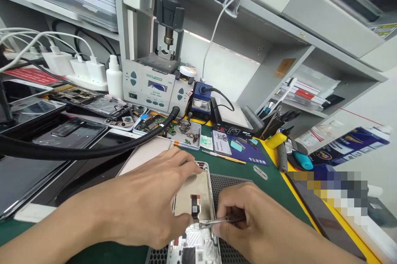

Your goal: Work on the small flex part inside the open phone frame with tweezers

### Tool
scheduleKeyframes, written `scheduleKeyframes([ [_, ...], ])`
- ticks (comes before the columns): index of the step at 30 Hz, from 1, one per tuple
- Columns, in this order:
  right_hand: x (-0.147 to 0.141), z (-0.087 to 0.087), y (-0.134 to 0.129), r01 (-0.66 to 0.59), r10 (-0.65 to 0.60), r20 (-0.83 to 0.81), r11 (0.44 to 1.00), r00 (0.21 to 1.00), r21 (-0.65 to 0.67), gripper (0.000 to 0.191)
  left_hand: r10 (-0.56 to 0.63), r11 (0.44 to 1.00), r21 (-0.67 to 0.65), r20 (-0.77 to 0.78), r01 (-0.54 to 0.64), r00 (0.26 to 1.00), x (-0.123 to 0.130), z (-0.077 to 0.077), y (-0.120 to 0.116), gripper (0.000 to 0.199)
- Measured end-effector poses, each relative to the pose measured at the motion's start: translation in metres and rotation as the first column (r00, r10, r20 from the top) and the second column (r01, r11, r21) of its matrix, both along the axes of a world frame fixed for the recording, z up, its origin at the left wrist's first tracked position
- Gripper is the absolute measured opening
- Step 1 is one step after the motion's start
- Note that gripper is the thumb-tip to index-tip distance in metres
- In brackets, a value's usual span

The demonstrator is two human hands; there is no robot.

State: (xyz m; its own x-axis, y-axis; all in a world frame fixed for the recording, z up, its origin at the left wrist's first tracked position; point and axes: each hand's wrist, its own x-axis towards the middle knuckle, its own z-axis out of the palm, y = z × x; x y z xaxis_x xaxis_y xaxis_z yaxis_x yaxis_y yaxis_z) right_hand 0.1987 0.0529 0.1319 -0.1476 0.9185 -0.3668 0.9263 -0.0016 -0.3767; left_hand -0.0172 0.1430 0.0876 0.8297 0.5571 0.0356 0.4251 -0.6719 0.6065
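An opened phone frame (203, 191) lies on a dark perforated mat (229, 181), with a black flex cable (195, 207) across its middle and bare silvery metal in its lower part. My left hand (149, 198) rests over the phone's left side, fingers spread, the fingertips at its top edge and the thumb beside the cable. My right hand (242, 218) is closed around metal tweezers (221, 221). The tweezers' tips touch or hover over the frame just below the cable; which of the two cannot be told.
A black hose (136, 144) arches across the left, over several phones and screens. Behind stand a rework station (149, 86), a parts tray (192, 132) and a white bottle (114, 78). An orange craft knife (228, 158) and a blade (260, 172) lie beyond the mat.
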Motion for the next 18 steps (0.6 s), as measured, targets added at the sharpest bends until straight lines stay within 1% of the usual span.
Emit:
scheduleKeyframes([
  [3, 0.003, -0.003, 0.001, -0.015, 0.017, -0.038, 0.999, 0.999, 0.045, 0.005, 0.020, 1.000, 0.021, 0.000, -0.020, 1.000, 0.001, -0.005, -0.001, 0.058],
  [7, 0.005, -0.006, -0.001, -0.023, 0.025, -0.044, 0.999, 0.999, 0.040, 0.006, 0.019, 1.000, 0.020, -0.010, -0.019, 1.000, 0.001, -0.009, -0.003, 0.057],
  [10, 0.006, -0.008, -0.004, -0.011, 0.012, -0.039, 0.999, 0.999, 0.040, 0.007, 0.052, 0.998, 0.033, -0.033, -0.051, 0.998, 0.001, -0.008, -0.004, 0.057],
  [13, 0.006, -0.011, -0.007, -0.011, 0.012, -0.011, 0.998, 1.000, 0.065, 0.009, 0.033, 0.999, 0.018, -0.043, -0.032, 0.999, 0.000, -0.005, -0.003, 0.054],
  [16, 0.003, -0.011, -0.008, -0.046, 0.045, 0.013, 0.993, 0.999, 0.112, 0.018, 0.004, 1.000, -0.024, -0.042, -0.005, 0.999, -0.001, -0.001, -0.002, 0.049],
  [18, 0.000, -0.010, -0.007, -0.075, 0.074, 0.014, 0.988, 0.997, 0.132, 0.021, 0.018, 0.999, -0.043, -0.056, -0.020, 0.998, 0.000, 0.000, -0.002, 0.044],
])
